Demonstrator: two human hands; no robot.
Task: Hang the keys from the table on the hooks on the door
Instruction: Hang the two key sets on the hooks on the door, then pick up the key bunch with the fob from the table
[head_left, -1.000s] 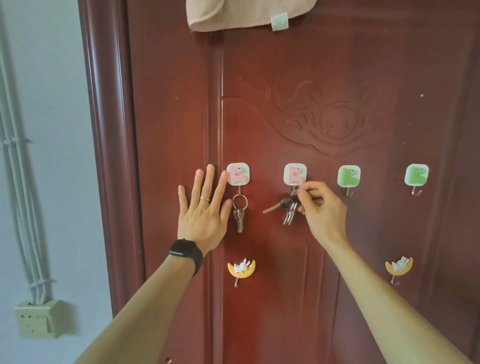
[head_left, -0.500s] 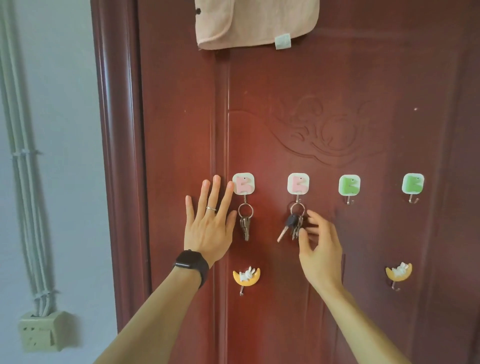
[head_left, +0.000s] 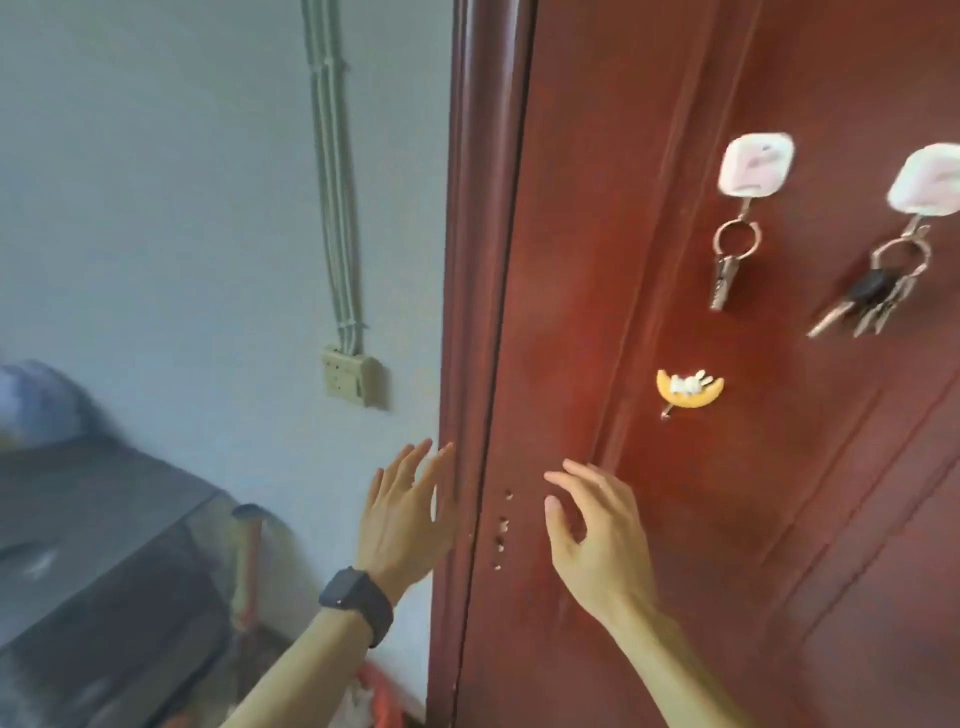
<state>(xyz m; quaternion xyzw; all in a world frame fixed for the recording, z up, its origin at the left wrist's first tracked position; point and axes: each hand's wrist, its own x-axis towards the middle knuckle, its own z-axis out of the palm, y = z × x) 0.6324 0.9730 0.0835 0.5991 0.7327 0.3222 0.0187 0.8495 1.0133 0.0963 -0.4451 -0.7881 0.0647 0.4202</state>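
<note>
Grey wall (head_left: 156, 208) meets the red door (head_left: 649, 597), where we see 2 pink hooks (head_left: 756, 164) each carrying a key bunch: the left key ring (head_left: 732, 260) and a larger bunch with a black-headed key (head_left: 878, 291). Our left hand (head_left: 405, 519) and right hand (head_left: 597, 540) hang spread and empty below them, touching no keys.

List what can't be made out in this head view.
- Right pink hook: cut by the right edge, blurred.
- Any hooks further right: out of frame.
- Table: motion-blurred, partly cut by the left edge; any keys left on it can't be seen.
- Key bunch: count unreadable, blurred.
- Blue object: blurred, unidentifiable.
</note>
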